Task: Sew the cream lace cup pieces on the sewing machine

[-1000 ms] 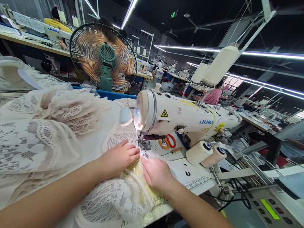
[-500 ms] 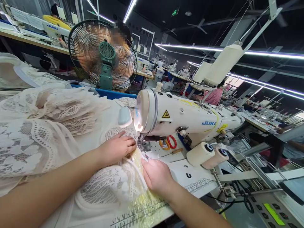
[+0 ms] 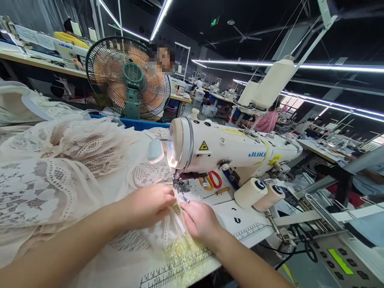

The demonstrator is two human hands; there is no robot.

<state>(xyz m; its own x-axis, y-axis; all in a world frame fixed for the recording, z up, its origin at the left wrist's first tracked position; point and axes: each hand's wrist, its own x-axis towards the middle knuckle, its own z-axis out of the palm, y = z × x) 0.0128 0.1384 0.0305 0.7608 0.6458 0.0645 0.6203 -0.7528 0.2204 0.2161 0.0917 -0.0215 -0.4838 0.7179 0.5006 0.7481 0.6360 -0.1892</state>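
A white JUKI sewing machine [image 3: 228, 150] stands on the table, its lit needle end over a cream lace fabric [image 3: 60, 180]. My left hand [image 3: 150, 204] pinches the lace just in front of the presser foot [image 3: 179, 186]. Right beside it, my right hand [image 3: 199, 220] grips the fabric's edge, fingers curled over a yellowish sheer strip [image 3: 183, 244]. Both hands sit close together at the needle.
A green-and-orange fan [image 3: 129, 78] stands behind the lace pile. Two thread cones [image 3: 258, 194] and red-handled scissors [image 3: 213, 179] lie by the machine. A control panel [image 3: 339, 260] sits at lower right. A person is behind the fan, others at far tables.
My left hand has lifted off the flat lace and bunched it up near the needle. The right hand has shifted slightly closer to it. The view has tilted a little.
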